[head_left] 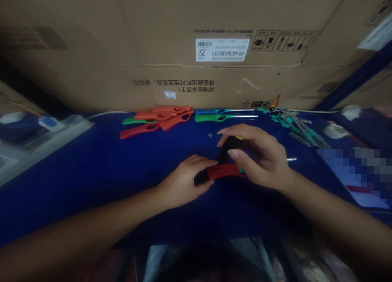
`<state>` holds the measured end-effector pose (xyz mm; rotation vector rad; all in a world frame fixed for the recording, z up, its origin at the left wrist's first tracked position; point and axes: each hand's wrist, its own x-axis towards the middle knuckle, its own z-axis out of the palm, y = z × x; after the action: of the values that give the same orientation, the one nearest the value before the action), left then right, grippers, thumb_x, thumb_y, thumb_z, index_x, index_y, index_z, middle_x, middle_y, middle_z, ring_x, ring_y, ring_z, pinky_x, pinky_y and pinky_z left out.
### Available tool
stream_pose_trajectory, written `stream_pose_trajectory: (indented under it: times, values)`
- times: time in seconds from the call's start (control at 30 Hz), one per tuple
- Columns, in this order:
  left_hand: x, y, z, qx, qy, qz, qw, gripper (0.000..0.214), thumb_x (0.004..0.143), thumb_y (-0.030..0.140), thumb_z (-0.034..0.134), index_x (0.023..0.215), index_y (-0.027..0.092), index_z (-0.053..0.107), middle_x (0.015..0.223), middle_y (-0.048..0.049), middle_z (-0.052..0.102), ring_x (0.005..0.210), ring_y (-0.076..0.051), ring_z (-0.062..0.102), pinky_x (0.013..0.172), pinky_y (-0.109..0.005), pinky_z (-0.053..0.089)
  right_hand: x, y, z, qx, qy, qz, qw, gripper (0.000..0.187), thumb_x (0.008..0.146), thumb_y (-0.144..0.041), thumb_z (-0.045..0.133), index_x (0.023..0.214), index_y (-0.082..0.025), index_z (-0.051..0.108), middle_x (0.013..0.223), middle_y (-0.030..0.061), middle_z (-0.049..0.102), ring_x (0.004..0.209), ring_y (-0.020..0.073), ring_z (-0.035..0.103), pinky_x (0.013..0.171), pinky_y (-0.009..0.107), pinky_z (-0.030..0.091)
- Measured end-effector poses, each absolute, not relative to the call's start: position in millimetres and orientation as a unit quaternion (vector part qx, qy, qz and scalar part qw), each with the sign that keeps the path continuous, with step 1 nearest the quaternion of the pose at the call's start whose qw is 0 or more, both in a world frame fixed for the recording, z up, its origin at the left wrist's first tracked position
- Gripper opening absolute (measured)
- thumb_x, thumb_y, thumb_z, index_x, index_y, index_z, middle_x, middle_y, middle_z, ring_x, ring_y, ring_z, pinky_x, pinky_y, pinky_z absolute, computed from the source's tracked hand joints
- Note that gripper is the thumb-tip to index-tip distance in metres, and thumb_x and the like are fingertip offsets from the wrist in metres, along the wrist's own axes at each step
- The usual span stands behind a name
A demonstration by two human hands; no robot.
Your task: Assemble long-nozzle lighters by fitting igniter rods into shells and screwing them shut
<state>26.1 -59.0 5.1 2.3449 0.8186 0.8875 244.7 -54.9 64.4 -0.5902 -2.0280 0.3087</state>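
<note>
My left hand [185,180] is closed around the black end of a red long-neck lighter [225,172], pinching it between thumb and fingers. A bit of teal shows near the lighter's right end, and a metal tip [291,159] sticks out beyond my right hand. Above the lighter, my right hand [263,151] grips a short black-handled tool [228,147] with a yellow end, its fingers curled round the handle. The tool's lower end meets or nearly meets the red body; its working tip is hidden, so its exact kind is unclear.
Red and orange lighter handles [165,115] lie piled at the back left of the blue table [122,172]. Beside them are blue and green lighters [214,118] with metal tubes. Several teal-and-metal parts [294,125] lie at the right. A cardboard wall [107,69] stands behind.
</note>
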Motion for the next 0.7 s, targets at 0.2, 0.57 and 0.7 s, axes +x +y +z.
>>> stream_pose_trajectory:
  times: [0.2, 0.57, 0.7]
  values:
    - [26.1, -58.8, 3.8, 0.863, 0.289, 0.332, 0.251, 0.034, 0.086, 0.016, 0.071, 0.119, 0.019, 0.063, 0.114, -0.0071, 0.072, 0.104, -0.021, 0.066, 0.095, -0.04, 0.054, 246.6, -54.7, 61.7, -0.273, -0.834, 0.055, 0.477, 0.038, 0.103, -0.026, 0.048, 0.14, -0.026, 0.054, 0.107, 0.0055, 0.074, 0.061, 0.013, 0.065, 0.056, 0.027, 0.055]
    - [26.2, -58.4, 4.1, 0.866, 0.293, 0.322, 0.246, 0.035, 0.085, 0.014, 0.071, 0.119, 0.018, 0.063, 0.113, -0.007, 0.071, 0.103, -0.02, 0.066, 0.095, -0.037, 0.054, 245.2, -55.6, 60.8, -0.246, -0.849, -0.008, 0.467, 0.036, 0.097, -0.023, 0.058, 0.133, -0.023, 0.055, 0.109, 0.0072, 0.073, 0.088, 0.019, 0.072, 0.075, 0.03, 0.06]
    - [25.8, -59.0, 4.2, 0.864, 0.299, 0.322, 0.248, 0.031, 0.084, 0.015, 0.072, 0.114, 0.016, 0.065, 0.11, -0.0077, 0.071, 0.103, -0.022, 0.066, 0.095, -0.038, 0.053, 240.9, -61.7, 61.8, -0.254, -0.844, 0.16, 0.445, 0.045, 0.103, -0.018, 0.039, 0.147, -0.023, 0.041, 0.121, 0.0092, 0.068, 0.09, 0.0167, 0.072, 0.072, 0.03, 0.061]
